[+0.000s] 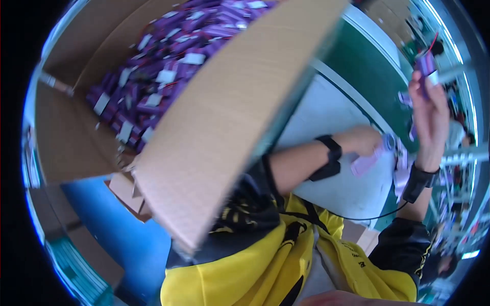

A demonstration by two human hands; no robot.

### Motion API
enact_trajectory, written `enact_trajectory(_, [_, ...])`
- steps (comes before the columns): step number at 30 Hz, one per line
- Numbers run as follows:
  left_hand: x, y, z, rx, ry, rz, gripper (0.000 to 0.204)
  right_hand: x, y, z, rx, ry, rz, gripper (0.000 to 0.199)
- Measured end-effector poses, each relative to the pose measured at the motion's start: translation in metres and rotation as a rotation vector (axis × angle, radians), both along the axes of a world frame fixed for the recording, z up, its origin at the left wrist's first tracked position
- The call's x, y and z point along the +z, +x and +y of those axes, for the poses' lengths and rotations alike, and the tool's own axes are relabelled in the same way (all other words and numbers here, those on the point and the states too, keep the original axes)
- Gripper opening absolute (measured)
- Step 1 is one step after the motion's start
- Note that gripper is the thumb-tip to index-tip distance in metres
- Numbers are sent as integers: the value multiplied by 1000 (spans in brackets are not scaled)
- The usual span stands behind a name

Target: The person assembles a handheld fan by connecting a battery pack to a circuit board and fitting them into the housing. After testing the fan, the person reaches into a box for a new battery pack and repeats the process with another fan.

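Observation:
Raised at the right, my right hand (432, 109) has its fingers closed round a purple-wrapped battery pack (424, 65). A red wire rises from the pack's top, and a white patch shows on its side. Lower and further left, my left hand (365, 140) is closed in a fist over the pale worktop (326, 109); what its fingers hold is hidden. Just below this fist a light purple piece (365, 163) sticks out, blurred. Beside the knuckles is a small bluish round thing (389, 142). Black bands circle both wrists.
A large open cardboard box (66, 137) at the left holds many purple packs (153, 81) with white labels. Its raised flap (229, 107) stands between the box and my left arm. More purple pieces (401, 173) lie along the worktop's right edge, near a green surface (357, 56).

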State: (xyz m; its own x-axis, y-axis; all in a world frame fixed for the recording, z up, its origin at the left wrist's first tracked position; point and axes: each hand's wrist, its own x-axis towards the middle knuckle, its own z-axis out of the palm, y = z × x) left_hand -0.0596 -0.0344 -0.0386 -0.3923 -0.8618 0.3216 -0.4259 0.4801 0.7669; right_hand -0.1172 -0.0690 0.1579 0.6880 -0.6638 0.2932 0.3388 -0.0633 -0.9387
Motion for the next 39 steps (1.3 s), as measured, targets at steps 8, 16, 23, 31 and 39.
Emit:
enact_trajectory(8, [4,42,23,83,113,-2,19,-108,-106,32,-405,167,432,25])
enact_trajectory(16, [27,47,50,183,266,16,18,-152,-103,50,-551,-393,544,29])
enact_trajectory(23, [38,49,48,137,447,1,20,-162,-103,43,-526,-611,513,29])
enact_trajectory(31, [60,63,44,-1,466,76,23,-157,-102,41,-524,-826,463,27])
enact_trajectory(39, [55,63,45,15,582,201,27,-166,-93,53,-408,-785,472,28])
